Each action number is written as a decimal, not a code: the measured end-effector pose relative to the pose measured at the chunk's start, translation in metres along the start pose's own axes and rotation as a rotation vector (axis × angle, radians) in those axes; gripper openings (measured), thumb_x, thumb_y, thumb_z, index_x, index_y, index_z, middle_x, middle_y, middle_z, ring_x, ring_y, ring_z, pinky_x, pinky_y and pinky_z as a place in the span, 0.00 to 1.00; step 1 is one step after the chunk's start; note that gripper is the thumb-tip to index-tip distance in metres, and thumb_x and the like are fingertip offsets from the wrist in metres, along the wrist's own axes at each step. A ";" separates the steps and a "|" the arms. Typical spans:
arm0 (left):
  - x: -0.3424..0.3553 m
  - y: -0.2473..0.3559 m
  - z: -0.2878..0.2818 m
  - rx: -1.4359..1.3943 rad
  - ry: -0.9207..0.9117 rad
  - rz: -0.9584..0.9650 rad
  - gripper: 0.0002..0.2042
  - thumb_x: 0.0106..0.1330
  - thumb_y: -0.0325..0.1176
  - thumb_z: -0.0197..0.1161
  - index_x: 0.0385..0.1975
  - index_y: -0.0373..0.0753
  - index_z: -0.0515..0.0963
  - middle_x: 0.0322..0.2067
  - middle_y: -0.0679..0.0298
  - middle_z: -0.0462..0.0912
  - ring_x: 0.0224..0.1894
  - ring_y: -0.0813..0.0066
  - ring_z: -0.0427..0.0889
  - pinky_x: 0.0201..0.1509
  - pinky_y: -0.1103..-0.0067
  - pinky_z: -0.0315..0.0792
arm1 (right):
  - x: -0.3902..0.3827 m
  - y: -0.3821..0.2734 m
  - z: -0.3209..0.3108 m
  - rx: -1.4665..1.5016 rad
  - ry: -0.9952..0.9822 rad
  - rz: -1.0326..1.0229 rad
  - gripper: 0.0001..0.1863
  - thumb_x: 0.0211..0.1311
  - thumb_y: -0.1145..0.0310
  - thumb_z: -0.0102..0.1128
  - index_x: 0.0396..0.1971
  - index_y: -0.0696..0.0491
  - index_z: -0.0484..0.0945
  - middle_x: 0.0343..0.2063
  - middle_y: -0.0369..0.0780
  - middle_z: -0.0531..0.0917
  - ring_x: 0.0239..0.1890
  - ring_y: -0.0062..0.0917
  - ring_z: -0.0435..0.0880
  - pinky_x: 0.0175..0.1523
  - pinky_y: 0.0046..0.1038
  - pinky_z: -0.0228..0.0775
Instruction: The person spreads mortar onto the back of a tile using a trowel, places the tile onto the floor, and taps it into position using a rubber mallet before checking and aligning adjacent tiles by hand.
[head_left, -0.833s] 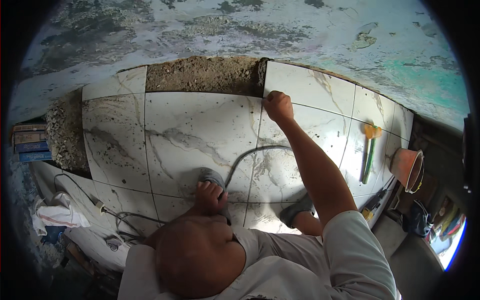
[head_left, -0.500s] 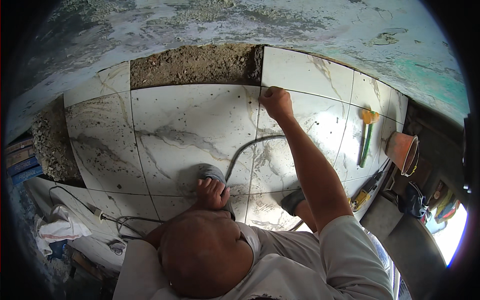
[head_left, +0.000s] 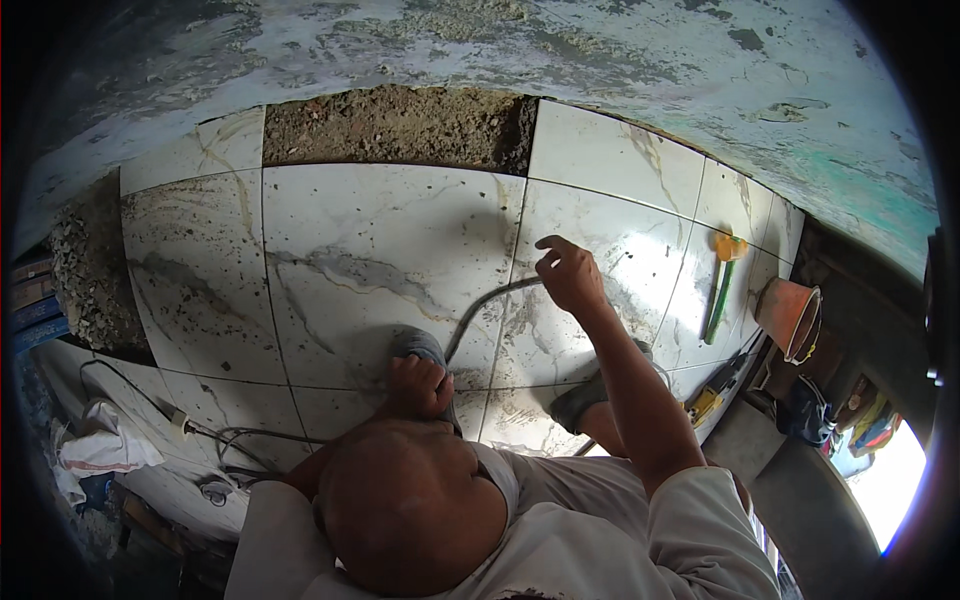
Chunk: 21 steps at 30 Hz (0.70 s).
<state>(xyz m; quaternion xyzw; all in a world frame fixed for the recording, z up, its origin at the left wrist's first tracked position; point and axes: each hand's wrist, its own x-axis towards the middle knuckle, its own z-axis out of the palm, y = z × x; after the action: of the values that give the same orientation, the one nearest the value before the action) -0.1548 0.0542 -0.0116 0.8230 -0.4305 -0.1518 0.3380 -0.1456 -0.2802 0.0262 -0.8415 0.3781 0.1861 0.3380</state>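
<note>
My right hand [head_left: 572,275] is raised over a white, grey-veined floor tile [head_left: 610,228], near a tile joint. Its index finger and thumb stand apart, and nothing shows between them. Close under it, a dark cable [head_left: 480,308] curves across the tiles. Low in the middle, my left hand [head_left: 418,385] rests with curled fingers against a grey shoe [head_left: 416,345]. Whether those fingers hold anything is hidden. Dark crumbs are scattered over the large middle tile [head_left: 390,210].
Rough soil fills an untiled strip [head_left: 400,125] along the wall; another gap with rubble [head_left: 95,270] lies left. A mallet [head_left: 731,247] with orange head and green handle, an orange bucket [head_left: 785,310] and a yellow tool [head_left: 705,403] lie right. A white sack [head_left: 105,440] is left.
My right hand has lifted off the tile joint by the soil strip and drawn back toward me, its index finger extending. My left hand stays by the shoe.
</note>
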 end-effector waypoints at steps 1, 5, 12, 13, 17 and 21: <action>0.001 0.000 0.000 -0.006 0.008 0.001 0.11 0.52 0.38 0.66 0.18 0.47 0.69 0.20 0.66 0.69 0.25 0.66 0.69 0.32 0.65 0.58 | 0.011 0.000 -0.006 0.037 0.054 -0.031 0.11 0.60 0.65 0.57 0.36 0.50 0.87 0.36 0.46 0.87 0.42 0.45 0.86 0.48 0.39 0.78; 0.002 0.001 0.001 0.015 0.044 0.001 0.11 0.52 0.38 0.65 0.17 0.47 0.68 0.20 0.66 0.69 0.25 0.66 0.69 0.32 0.65 0.58 | 0.037 -0.003 -0.012 -0.145 0.049 0.053 0.14 0.67 0.60 0.53 0.41 0.48 0.85 0.37 0.47 0.87 0.43 0.44 0.86 0.51 0.41 0.77; -0.001 0.001 0.001 0.008 0.024 -0.016 0.12 0.52 0.38 0.66 0.17 0.47 0.68 0.20 0.66 0.69 0.25 0.65 0.69 0.32 0.64 0.58 | 0.045 -0.019 0.027 -0.334 0.223 -0.186 0.29 0.67 0.52 0.59 0.65 0.48 0.71 0.35 0.44 0.85 0.36 0.42 0.86 0.41 0.41 0.78; -0.001 0.001 0.001 0.000 0.018 -0.021 0.12 0.52 0.38 0.66 0.17 0.47 0.67 0.20 0.66 0.69 0.25 0.65 0.69 0.32 0.64 0.58 | 0.042 -0.019 0.033 -0.344 0.199 -0.170 0.30 0.67 0.53 0.60 0.66 0.48 0.70 0.35 0.44 0.84 0.36 0.43 0.86 0.40 0.42 0.78; 0.000 0.001 0.001 -0.008 0.030 -0.020 0.12 0.51 0.37 0.66 0.17 0.47 0.67 0.20 0.66 0.68 0.25 0.65 0.69 0.33 0.64 0.58 | 0.008 -0.009 0.047 -0.359 0.146 -0.257 0.30 0.66 0.58 0.62 0.67 0.48 0.70 0.33 0.42 0.82 0.33 0.38 0.85 0.37 0.43 0.78; 0.001 0.001 0.000 -0.011 0.042 -0.011 0.12 0.50 0.37 0.66 0.17 0.47 0.67 0.20 0.66 0.68 0.25 0.65 0.69 0.33 0.65 0.58 | -0.003 0.000 0.047 -0.394 0.191 -0.283 0.27 0.68 0.60 0.59 0.67 0.43 0.71 0.33 0.41 0.81 0.34 0.38 0.85 0.37 0.42 0.77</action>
<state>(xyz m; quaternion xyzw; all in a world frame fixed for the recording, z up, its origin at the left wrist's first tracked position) -0.1547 0.0527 -0.0110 0.8266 -0.4179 -0.1385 0.3506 -0.1498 -0.2453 -0.0055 -0.9494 0.2433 0.1266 0.1529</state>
